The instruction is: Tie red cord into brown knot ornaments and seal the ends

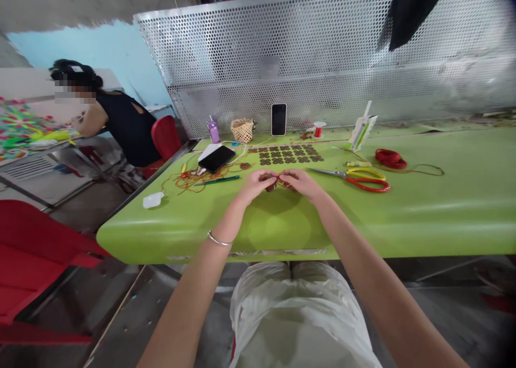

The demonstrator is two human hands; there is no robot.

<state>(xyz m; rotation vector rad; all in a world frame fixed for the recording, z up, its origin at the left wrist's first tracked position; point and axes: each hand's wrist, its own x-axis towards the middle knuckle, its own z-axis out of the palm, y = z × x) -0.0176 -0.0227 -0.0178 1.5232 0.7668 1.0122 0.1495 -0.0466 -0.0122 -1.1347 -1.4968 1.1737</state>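
Note:
My left hand [262, 183] and my right hand [297, 183] meet at the middle of the green table [423, 223], fingertips pinched together. Between them is a small red piece [278, 178], mostly covered by the fingers; it looks like cord. Just beyond my hands lie rows of brown flower-shaped pieces [290, 154]. Scissors [350, 177] with one yellow and one red handle rest to the right of my right hand. To the left of my left hand are a dark green pen-like tool [217, 180] and a tangle of red cords [187, 181].
A black phone [217, 158], a woven basket [242, 130], an upright phone [278, 119], a red thread spool [319, 129] and a red cord coil [390, 158] are on the table. A perforated metal panel [322, 50] stands behind. Another person [124, 123] sits at left.

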